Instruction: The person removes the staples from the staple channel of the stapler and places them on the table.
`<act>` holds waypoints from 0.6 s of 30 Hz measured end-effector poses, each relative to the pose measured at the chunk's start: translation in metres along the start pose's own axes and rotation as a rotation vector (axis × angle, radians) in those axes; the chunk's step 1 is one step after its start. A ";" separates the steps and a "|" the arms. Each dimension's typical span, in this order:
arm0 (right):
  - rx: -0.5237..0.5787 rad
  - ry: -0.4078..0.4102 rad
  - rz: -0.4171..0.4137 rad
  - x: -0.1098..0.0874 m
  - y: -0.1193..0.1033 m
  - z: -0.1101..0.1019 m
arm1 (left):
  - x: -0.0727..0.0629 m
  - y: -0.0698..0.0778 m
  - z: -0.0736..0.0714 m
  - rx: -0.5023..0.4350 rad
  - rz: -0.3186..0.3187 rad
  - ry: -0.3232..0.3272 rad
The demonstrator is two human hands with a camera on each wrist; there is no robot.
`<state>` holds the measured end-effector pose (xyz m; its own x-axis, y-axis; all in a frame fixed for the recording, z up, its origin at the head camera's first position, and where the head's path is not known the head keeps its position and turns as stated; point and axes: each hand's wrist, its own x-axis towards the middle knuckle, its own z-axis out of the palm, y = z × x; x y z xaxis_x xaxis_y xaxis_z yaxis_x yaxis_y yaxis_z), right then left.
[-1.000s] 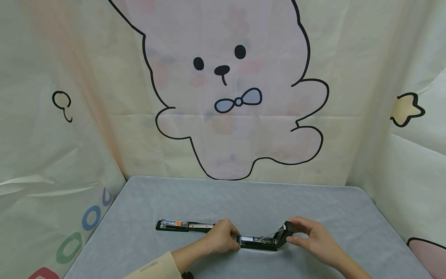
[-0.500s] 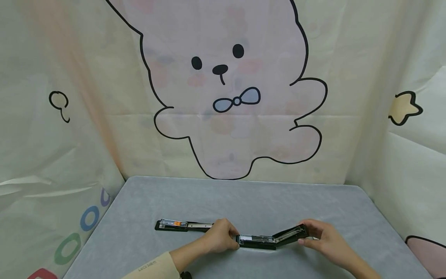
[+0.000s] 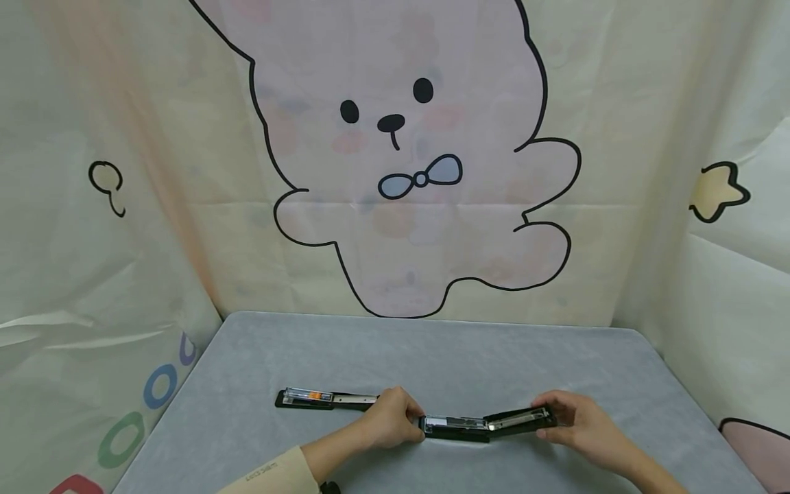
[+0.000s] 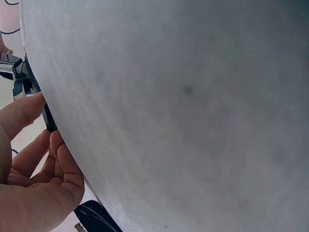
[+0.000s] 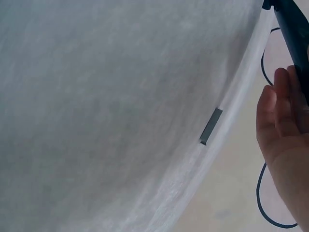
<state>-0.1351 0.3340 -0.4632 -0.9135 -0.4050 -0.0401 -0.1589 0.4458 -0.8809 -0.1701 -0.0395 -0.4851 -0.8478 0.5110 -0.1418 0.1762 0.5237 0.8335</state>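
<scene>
Two black staplers lie folded open on the grey table. The nearer stapler (image 3: 457,428) has its base on the cloth and its hinged arm tilted up slightly to the right, with clear plastic and metal parts showing inside. My left hand (image 3: 391,417) pinches the base's left end between thumb and fingers, as the left wrist view also shows. Its other end is held by my right hand (image 3: 580,427), thumb below and fingers behind the raised arm's tip. Behind my left hand, the other stapler (image 3: 308,398) lies flat, with an orange piece inside; its right end is hidden.
The grey table (image 3: 345,343) ends at a cream curtain (image 3: 234,274) with a printed bear. A small dark grey bar (image 5: 211,126) lies near the table's edge in the right wrist view. Side curtains stand at left and right.
The raised arm of the nearer stapler has swung down to the right, from steeply up to nearly flat, with my right hand following it. My left hand has stayed at the base.
</scene>
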 end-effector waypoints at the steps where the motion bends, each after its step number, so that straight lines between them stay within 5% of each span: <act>1: -0.011 -0.001 0.014 0.000 0.001 -0.001 | 0.000 0.000 0.000 -0.001 -0.002 0.000; 9: -0.161 -0.013 0.000 0.000 0.010 -0.007 | 0.000 0.001 0.000 0.001 -0.015 -0.001; 18: -0.168 -0.038 -0.027 0.002 0.012 -0.010 | 0.000 0.001 0.001 0.022 0.004 0.014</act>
<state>-0.1425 0.3470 -0.4690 -0.8936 -0.4472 -0.0379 -0.2469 0.5603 -0.7906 -0.1694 -0.0385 -0.4850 -0.8543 0.5031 -0.1310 0.1900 0.5368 0.8221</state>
